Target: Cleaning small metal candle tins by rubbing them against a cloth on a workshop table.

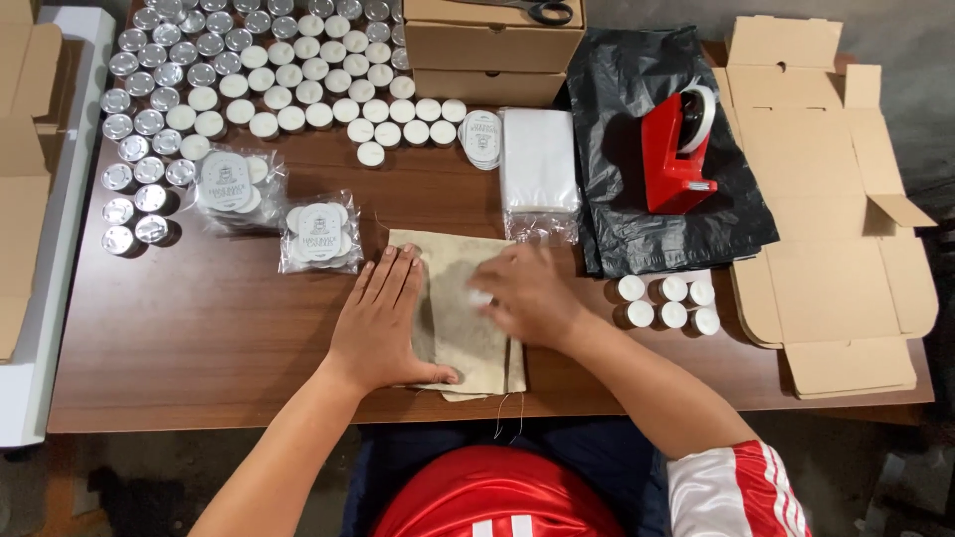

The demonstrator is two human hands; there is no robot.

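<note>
On the table (199, 338), the left hand (383, 323) lies flat, grip apart, pinning the cloth bag (460, 323) while the right hand (527, 298), grip loosely apart, smooths it; six candles (667, 301) sit at three o'clock.

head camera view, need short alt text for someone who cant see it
Both hands press flat on a beige cloth pouch on a brown table, left hand beside right hand. Rows of tealight candles, a red tape dispenser and flat cardboard boxes surround it.

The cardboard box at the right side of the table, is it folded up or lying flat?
Lying flat. The cardboard box is spread open, unfolded, on the table, with its flaps out to the sides.
</note>
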